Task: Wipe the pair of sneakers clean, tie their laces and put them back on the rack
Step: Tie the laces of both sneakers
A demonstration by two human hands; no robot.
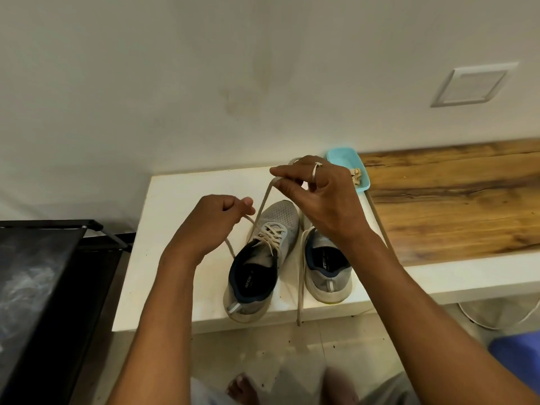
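Two grey sneakers stand side by side on a white ledge (pixel 181 206), heels toward me. Above the left sneaker (pixel 260 258), my left hand (pixel 213 220) pinches one end of its beige lace (pixel 264 203). My right hand (pixel 318 197) is raised higher and pinches the other end, pulling it up taut. The right sneaker (pixel 327 273) lies partly under my right wrist. Its loose lace (pixel 300 287) hangs down over the ledge's front edge.
A black shoe rack (pixel 49 258) stands at the left beside the ledge. A turquoise tray (pixel 344 159) sits behind my right hand, next to a wooden shelf top (pixel 453 197). Tiled floor and my bare foot (pixel 242 387) lie below.
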